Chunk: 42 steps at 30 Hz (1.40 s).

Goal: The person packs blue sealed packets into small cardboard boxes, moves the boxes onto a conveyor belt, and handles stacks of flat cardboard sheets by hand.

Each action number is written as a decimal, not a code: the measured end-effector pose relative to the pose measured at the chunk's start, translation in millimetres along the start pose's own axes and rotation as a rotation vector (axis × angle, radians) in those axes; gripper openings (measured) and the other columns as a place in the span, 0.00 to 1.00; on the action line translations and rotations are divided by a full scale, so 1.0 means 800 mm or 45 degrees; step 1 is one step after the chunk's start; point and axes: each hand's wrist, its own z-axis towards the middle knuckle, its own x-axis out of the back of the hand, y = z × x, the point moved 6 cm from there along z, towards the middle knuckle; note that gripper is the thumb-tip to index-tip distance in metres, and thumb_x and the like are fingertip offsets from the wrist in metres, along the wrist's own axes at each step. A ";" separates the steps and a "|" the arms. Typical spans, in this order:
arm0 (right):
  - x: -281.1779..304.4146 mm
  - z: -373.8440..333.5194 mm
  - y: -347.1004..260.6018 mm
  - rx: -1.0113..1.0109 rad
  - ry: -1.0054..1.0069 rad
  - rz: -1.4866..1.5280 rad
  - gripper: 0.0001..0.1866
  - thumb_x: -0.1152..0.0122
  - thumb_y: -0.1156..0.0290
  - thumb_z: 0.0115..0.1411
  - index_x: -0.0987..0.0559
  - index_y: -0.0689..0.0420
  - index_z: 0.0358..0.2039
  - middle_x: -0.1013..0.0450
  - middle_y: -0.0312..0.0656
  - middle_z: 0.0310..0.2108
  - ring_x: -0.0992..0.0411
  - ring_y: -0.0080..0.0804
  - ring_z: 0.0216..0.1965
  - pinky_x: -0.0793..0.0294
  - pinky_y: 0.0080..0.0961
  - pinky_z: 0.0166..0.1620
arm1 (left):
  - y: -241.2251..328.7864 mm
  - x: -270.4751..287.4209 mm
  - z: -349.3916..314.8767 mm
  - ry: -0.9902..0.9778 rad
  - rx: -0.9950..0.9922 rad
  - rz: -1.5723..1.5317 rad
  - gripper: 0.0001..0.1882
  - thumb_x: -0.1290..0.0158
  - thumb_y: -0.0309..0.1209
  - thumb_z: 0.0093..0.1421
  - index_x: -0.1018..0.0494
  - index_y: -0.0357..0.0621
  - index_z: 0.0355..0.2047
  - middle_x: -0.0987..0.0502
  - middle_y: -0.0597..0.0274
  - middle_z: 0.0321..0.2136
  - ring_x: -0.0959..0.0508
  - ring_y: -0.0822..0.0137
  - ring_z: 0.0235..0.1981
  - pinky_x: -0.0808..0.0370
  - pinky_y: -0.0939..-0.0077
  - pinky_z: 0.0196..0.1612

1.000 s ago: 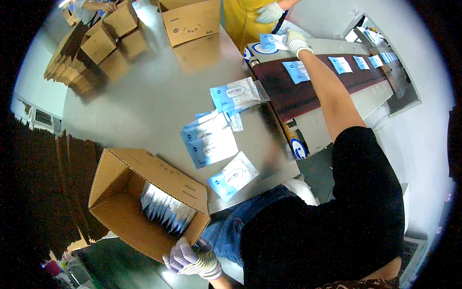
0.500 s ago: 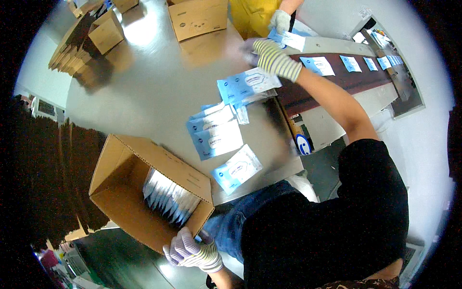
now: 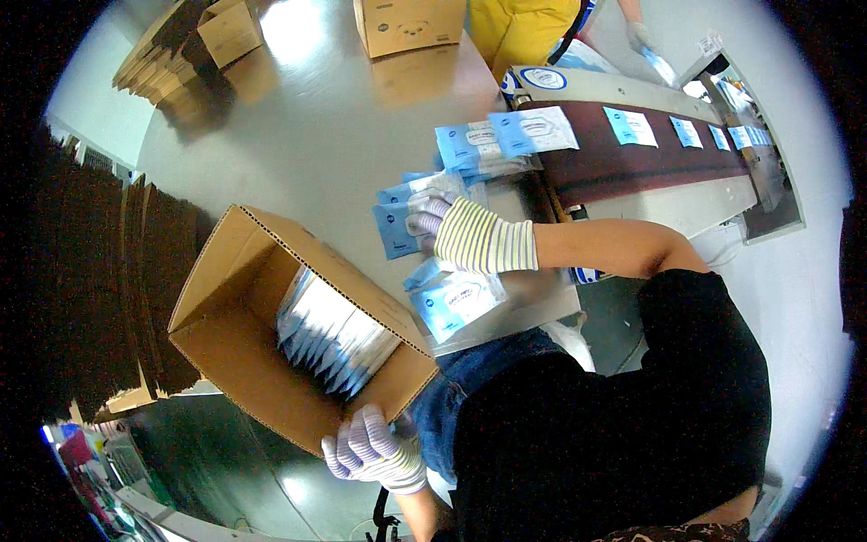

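An open cardboard box (image 3: 203, 352) lies tilted with its mouth toward me at the table's near left edge. Inside stands a row of several blue-and-white wipes packets (image 3: 339, 330). My left hand (image 3: 375, 452), in a striped glove, is closed on the box's lower rim; its thumb is mostly hidden. Over the loose packets on the table my right hand (image 3: 465, 230), gloved alike, has its fingers bent down onto a wipes packet (image 3: 395, 233). Another wipes packet (image 3: 461, 300) lies just nearer me, and more overlap beyond the hand (image 3: 470, 144).
A dark red conveyor belt (image 3: 587, 167) on the right carries spaced packets (image 3: 632, 126). Behind it a co-worker in yellow (image 3: 524, 32) reaches out a gloved hand (image 3: 639, 38). Closed and open cartons (image 3: 411, 27) stand at the back, with stacked flat cardboard (image 3: 163, 68) at the left.
My right hand has come back from the belt's far end to the packets near me. Another packet now overlaps the pile at the belt's end. My left hand stays on the box rim.
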 end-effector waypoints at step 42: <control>0.023 -0.056 -0.001 -0.467 -0.680 0.466 0.51 0.29 0.51 0.40 0.42 0.59 0.61 0.28 0.56 0.44 0.30 0.54 0.48 0.31 0.46 0.51 | -0.005 -0.010 0.006 0.003 -0.012 -0.003 0.17 0.54 0.50 0.63 0.28 0.52 0.37 0.29 0.67 0.27 0.27 0.63 0.33 0.33 0.52 0.50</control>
